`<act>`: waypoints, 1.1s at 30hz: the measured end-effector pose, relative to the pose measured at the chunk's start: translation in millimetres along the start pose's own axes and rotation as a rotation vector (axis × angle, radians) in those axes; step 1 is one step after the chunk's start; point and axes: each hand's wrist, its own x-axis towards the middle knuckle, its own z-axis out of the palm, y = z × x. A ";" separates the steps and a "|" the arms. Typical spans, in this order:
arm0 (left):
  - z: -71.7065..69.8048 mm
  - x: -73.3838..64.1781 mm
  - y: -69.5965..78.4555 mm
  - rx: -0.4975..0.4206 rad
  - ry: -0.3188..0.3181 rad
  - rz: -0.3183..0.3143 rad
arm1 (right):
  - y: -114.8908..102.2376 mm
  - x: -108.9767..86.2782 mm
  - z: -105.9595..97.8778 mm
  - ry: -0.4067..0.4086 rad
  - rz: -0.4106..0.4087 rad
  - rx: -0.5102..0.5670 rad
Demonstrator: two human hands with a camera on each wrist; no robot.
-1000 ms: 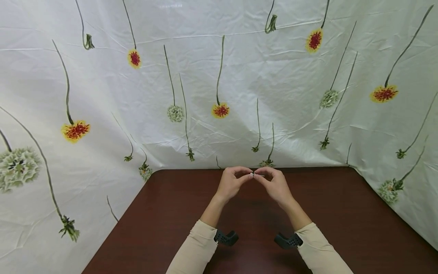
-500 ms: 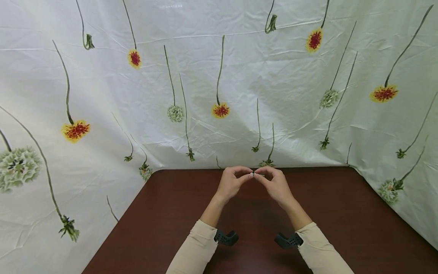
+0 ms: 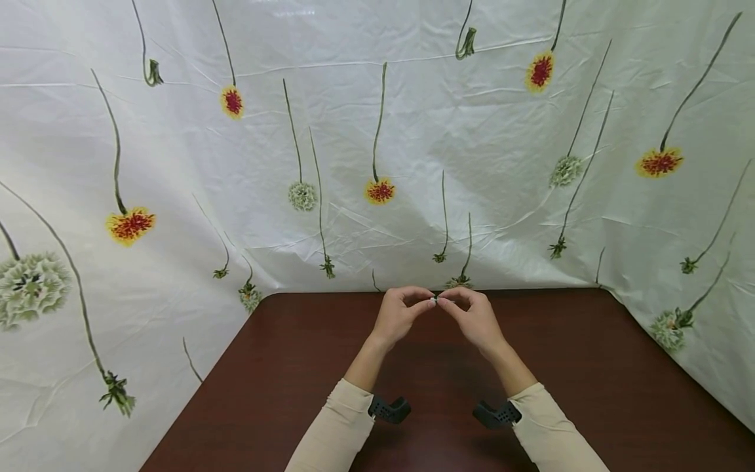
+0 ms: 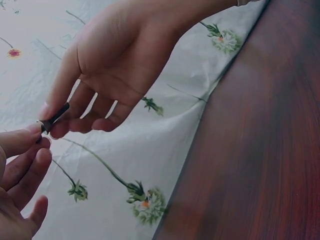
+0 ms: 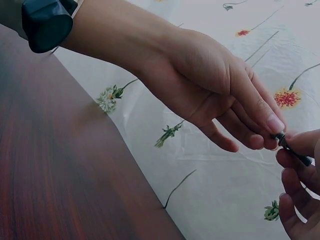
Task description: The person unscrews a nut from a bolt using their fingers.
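Both hands meet over the far edge of the table, fingertips almost touching, in the head view. Between them is a small dark bolt (image 4: pixel 60 113) with a silvery ring near one end. The left hand (image 3: pixel 398 317) pinches the ring end between thumb and forefinger. The right hand (image 3: pixel 473 320) pinches the bolt from the other side, and the dark shank sticks out past its fingertips towards the palm. In the right wrist view the bolt (image 5: pixel 301 158) shows threads on its shank. The fingertips hide part of it, and whether the ring is a nut or a washer I cannot tell.
Under the forearms is a dark reddish-brown table (image 3: pixel 295 367) with rounded far corners. Behind it and along its sides hangs a white cloth (image 3: pixel 354 236) printed with flowers. Black straps (image 3: pixel 390 410) sit on both wrists, by the beige sleeves (image 3: pixel 333 426).
The hands stay in nearly the same place with the bolt pinched between them. The head view has shifted very slightly.
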 end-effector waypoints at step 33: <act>-4.0 -0.2 -2.9 -0.028 -0.035 0.001 | 1.6 -0.1 -1.4 -0.040 -0.021 -0.006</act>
